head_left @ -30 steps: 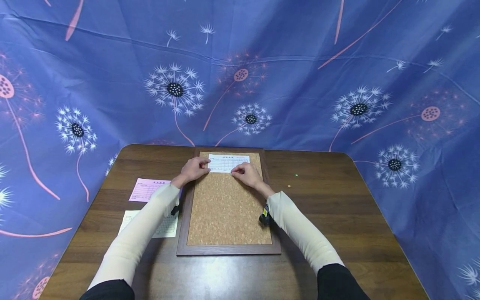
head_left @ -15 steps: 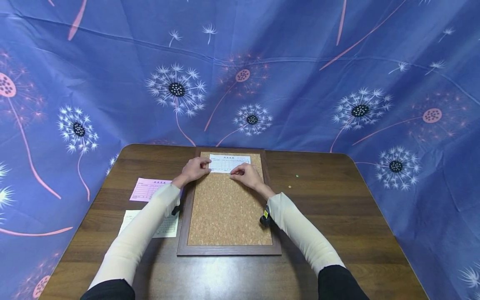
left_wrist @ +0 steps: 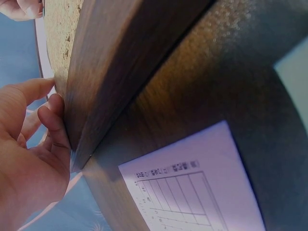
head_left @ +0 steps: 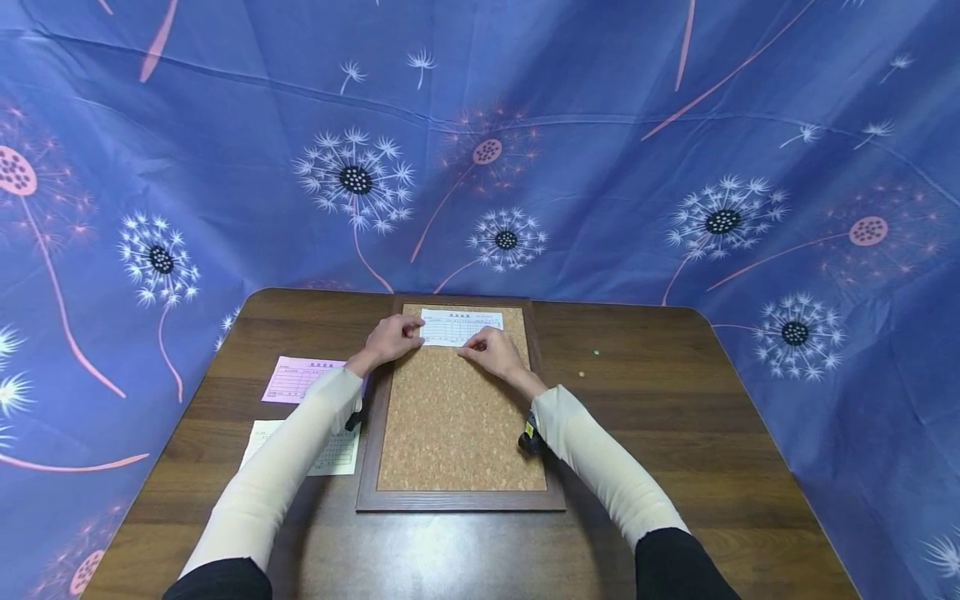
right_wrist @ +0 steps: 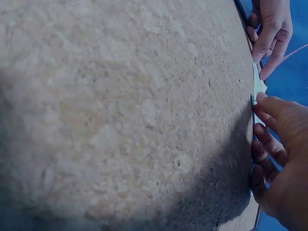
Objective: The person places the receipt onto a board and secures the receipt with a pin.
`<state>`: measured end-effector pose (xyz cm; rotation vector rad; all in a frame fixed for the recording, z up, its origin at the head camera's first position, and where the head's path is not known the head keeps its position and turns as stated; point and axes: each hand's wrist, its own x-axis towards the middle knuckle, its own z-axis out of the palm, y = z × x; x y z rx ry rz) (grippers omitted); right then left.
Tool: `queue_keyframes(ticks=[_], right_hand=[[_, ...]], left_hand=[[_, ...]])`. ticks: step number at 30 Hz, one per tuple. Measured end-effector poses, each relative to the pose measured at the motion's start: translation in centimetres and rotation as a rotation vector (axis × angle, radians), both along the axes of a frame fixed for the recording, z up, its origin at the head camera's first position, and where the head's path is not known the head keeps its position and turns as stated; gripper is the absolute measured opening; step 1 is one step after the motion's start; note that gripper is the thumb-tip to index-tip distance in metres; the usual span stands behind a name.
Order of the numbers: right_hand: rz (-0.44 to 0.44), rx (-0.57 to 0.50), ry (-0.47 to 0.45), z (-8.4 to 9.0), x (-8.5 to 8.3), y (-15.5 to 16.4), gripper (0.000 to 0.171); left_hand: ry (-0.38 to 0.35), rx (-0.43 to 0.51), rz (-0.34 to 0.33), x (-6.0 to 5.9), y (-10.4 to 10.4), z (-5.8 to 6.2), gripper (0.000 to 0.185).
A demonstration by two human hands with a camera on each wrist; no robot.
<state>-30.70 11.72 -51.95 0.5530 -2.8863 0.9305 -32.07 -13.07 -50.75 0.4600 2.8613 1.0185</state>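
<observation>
A white printed slip lies across the top of the framed cork board. My left hand rests at the slip's left edge, index finger and thumb spread and pressing near its two corners. In the left wrist view, the index finger reaches over the wooden frame to the paper. My right hand is at the slip's lower edge, thumb and index finger pinching a small thumbtack that shows greenish in the right wrist view. The fingertips hide most of it.
Left of the board lie a pink slip and a pale green slip, both partly under the left forearm. On the wooden table, right of the board, are a tiny green piece and an orange one. A blue patterned cloth hangs behind.
My right fingertips have shifted slightly left along the slip's lower edge. The left hand stays at the slip's left edge, and the whole view has drifted a little.
</observation>
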Motion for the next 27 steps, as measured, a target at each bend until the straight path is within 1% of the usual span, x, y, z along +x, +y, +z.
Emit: queue_keyframes(ticks=[4,10,15,22,27], right_hand=[[0.002,0.019,-0.005,0.1,-0.1,-0.1,0.014],[0.035,0.015,0.003,0.0,-0.2,0.2,0.013],[0.056,0.005,-0.011,0.2,-0.2,0.6,0.010],[0.042,-0.005,-0.032,0.0,-0.3,1.0,0.008],[0.038,-0.022,-0.020,0.1,-0.3,1.1,0.014]], left_hand=[[0.000,0.006,0.001,0.1,0.1,0.0,0.039],[0.006,0.013,-0.004,0.0,0.0,-0.1,0.040],[0.010,0.014,-0.005,-0.1,-0.1,-0.4,0.040],[0.007,0.014,-0.004,-0.2,-0.2,-0.6,0.039],[-0.010,0.009,0.000,-0.3,-0.1,-0.6,0.040]])
